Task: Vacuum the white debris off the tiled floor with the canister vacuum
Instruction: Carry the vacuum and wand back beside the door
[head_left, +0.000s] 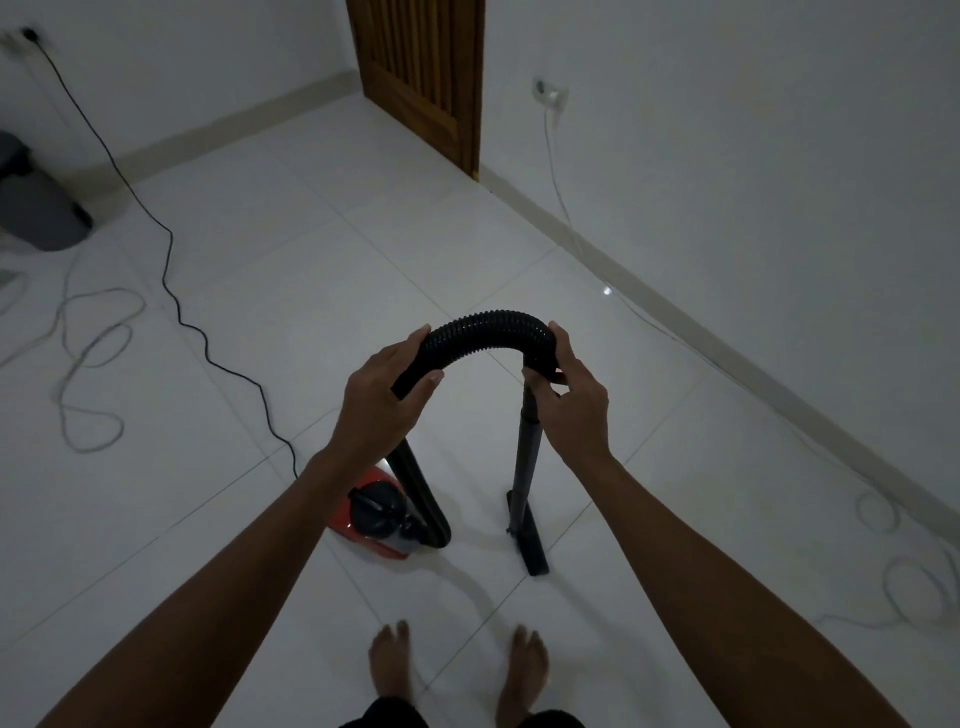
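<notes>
Tiled floor: white, glossy; wooden door far.
Left hand: fingers curled round black hose.
Right hand: grips hose's right end.

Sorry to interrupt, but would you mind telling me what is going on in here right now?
A barefoot person stands on the tiled floor holding a vacuum's black ribbed hose in an arch, left hand on one side, right hand at the top of the wand. The floor nozzle rests on the tiles beside the red canister.
</notes>
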